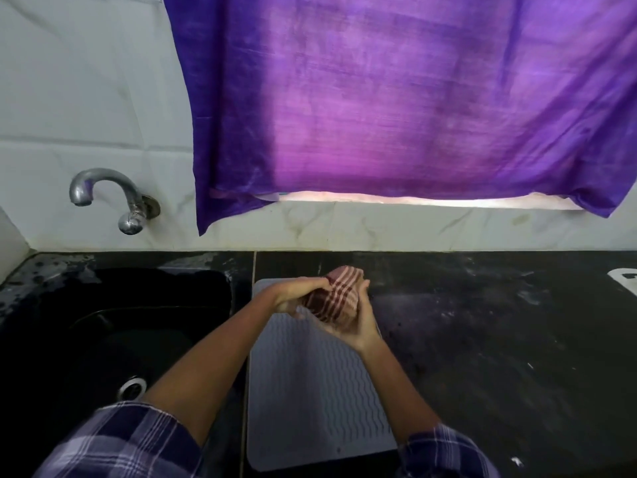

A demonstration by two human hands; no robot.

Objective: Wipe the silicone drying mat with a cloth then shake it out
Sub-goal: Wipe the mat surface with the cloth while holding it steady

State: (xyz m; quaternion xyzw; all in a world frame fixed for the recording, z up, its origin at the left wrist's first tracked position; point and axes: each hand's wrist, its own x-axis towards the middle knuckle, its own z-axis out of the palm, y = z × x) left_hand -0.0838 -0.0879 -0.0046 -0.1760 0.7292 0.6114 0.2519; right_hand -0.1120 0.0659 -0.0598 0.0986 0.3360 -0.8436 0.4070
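The mat (pixel 310 391) is laid flat on the dark counter (pixel 482 339), just to the right of the sink (pixel 113 332), its long side running away from the person. That placing looks deliberate: water wiped off it can be pushed toward the basin, and the ridged face is turned up where a cloth can reach it.

Above the far end of the mat, the cloth (pixel 331 298) is bunched into a wad and held between both hands. It is gripped from the left side by the left hand (pixel 293 298), whose fingers are curled over the top of the fabric. It is cupped from the right and below by the right hand (pixel 358 322), whose fingers are wrapped round it. Whether the wad touches the mat cannot be told.

The cloth is judged to be gathered into a firm pad before wiping, since a loose cloth would drag over the ridges. No wiping is seen, so the task is judged to be at its start, with the shaking-out not yet done.

A tap (pixel 110 194) is fixed to the wall beyond the sink, and a purple curtain (pixel 413 98) hangs above the far side of the mat.
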